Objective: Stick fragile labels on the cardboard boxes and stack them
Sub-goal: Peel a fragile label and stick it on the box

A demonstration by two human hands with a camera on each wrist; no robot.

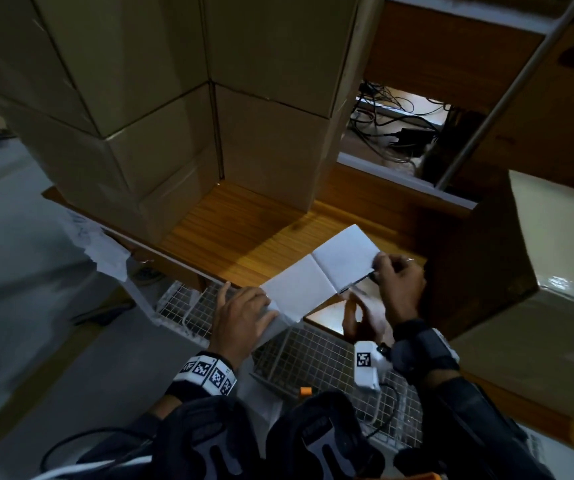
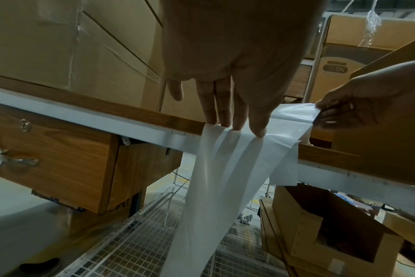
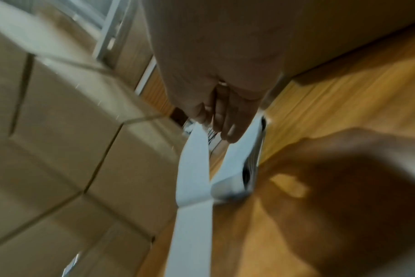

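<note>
Wooden desk [image 1: 244,233]; stacked cardboard boxes [image 1: 147,109] behind

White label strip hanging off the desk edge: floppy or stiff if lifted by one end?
Likely floppy: the white label backing strip drapes limply over the wooden desk edge and creases under the left hand fingers. Probably light, since the right hand lifts its end by a pinch. The glossy face may be slippery.

Your left hand [image 2: 228,61] presses straight fingers [image 2: 257,123] on a white label strip [image 2: 225,168] draped over the bench [image 2: 130,112] edge; your right hand [image 2: 363,105] pinches its far end.
</note>
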